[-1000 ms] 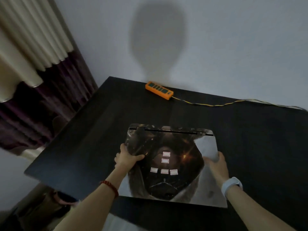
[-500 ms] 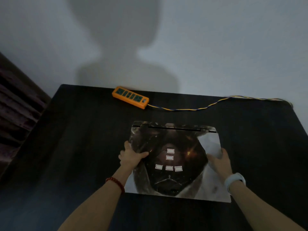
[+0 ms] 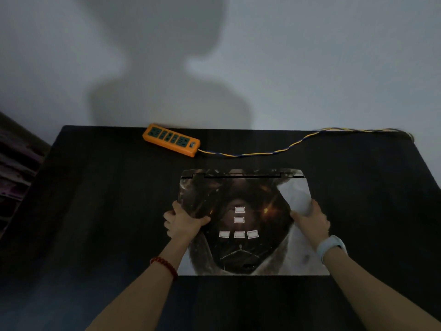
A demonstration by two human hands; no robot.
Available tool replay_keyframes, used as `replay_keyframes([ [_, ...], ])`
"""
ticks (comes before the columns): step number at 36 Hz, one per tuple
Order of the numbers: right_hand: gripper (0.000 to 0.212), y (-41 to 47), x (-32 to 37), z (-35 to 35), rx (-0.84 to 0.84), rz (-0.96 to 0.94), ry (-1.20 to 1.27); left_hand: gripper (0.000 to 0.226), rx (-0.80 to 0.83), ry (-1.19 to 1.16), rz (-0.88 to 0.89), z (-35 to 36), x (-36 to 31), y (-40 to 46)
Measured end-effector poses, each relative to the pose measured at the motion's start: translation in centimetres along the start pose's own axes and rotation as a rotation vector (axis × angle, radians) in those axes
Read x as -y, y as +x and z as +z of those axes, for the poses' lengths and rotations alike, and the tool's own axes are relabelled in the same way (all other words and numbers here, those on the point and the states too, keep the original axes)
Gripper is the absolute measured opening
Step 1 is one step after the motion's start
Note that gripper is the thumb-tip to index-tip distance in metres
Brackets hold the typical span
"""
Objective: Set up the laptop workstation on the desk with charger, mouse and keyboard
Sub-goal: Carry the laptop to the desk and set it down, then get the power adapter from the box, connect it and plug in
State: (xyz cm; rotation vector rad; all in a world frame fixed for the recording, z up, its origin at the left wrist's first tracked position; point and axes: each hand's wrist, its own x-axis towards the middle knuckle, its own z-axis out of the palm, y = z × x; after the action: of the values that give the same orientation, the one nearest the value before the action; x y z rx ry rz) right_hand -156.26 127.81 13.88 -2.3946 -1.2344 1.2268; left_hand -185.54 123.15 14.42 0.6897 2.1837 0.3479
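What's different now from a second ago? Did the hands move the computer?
Mostly the view swung: the curtain slid out at the left and the desk now sits square. The closed laptop barely moved on it. Left hand and right hand keep their grip on its sides. The orange power strip stayed at the back edge.

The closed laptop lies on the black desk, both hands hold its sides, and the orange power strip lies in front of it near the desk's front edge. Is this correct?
Not quite. The head view shows the orange power strip behind the laptop, at the black desk's far edge by the wall. The rest holds: lid closed, left hand and right hand on its sides.
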Motion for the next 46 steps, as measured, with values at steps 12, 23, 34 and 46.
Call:
replay_keyframes([
  [12, 0.071, -3.0, 0.0, 1.4, -0.069, -0.139, -0.283, 0.101, -0.071, 0.313, 0.208, 1.9, 1.7, -2.1],
  [23, 0.056, -7.4, 1.0, 4.8, -0.061, -0.323, -0.542, 0.08, 0.046, 0.486, 0.358, -2.0, 4.0, -2.3],
  [34, 0.034, -26.4, 6.4, 18.0, 0.325, -0.924, -0.415, 0.055, -0.351, 0.086, 0.288, -13.0, 22.0, -11.4],
  [46, 0.031, -52.0, -0.6, 38.1, 0.907, -1.202, -0.706, 0.038, -0.703, -0.262, -0.216, -21.3, 57.0, -27.5],
])
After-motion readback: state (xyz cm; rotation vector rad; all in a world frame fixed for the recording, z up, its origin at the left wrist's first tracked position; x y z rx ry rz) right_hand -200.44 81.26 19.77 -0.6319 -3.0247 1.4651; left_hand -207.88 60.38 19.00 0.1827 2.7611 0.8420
